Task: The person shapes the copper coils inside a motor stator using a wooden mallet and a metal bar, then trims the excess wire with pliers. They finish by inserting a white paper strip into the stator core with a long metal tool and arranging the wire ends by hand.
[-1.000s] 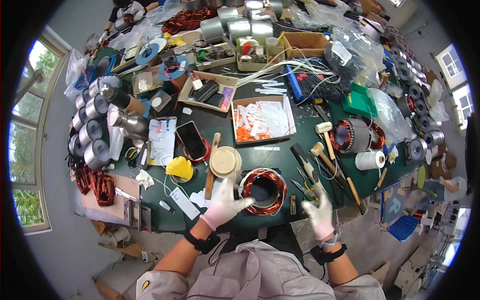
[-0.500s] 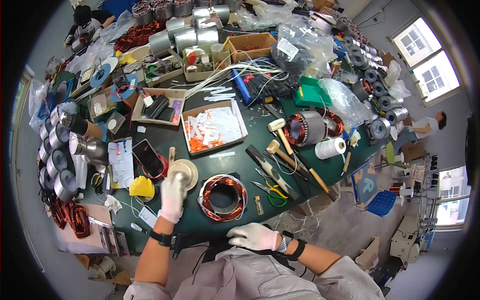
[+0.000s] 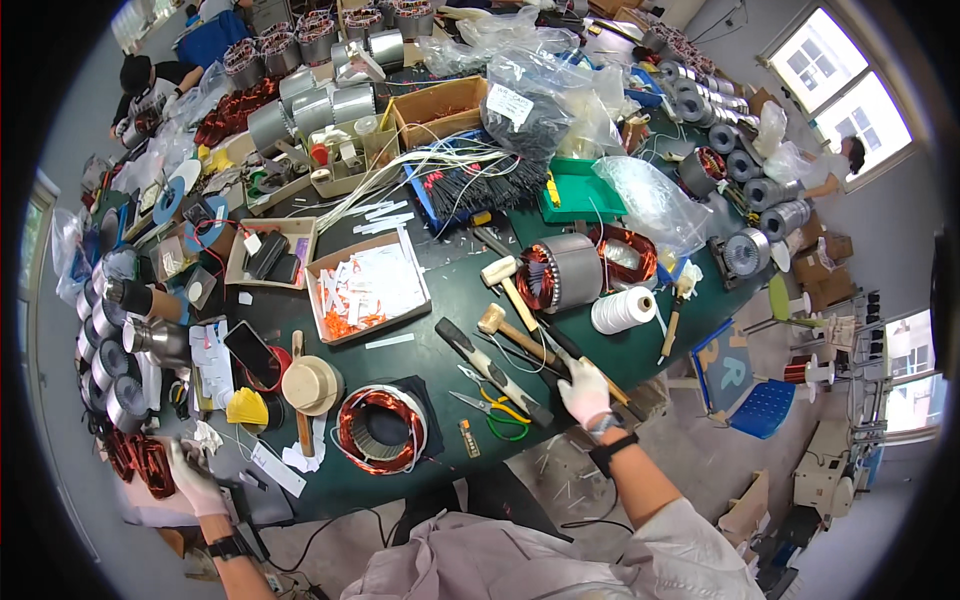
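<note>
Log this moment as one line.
left hand: beside red coils; right hand: by wooden handle, grip unclear; bench: wound ring, mallet, white spool

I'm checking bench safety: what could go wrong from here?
The right hand is by a wooden handle reaching the edge of the table; a bump might knock it off. The thread spool lies on its side and could roll if nudged. The left hand is near copper coils and might snag on them.

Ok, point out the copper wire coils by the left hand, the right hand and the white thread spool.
Copper wire coils (image 3: 155, 468): head view, wire strands.
Right hand (image 3: 585, 393): head view, middle of glove.
White thread spool (image 3: 620, 312): head view, wound thread.
</note>
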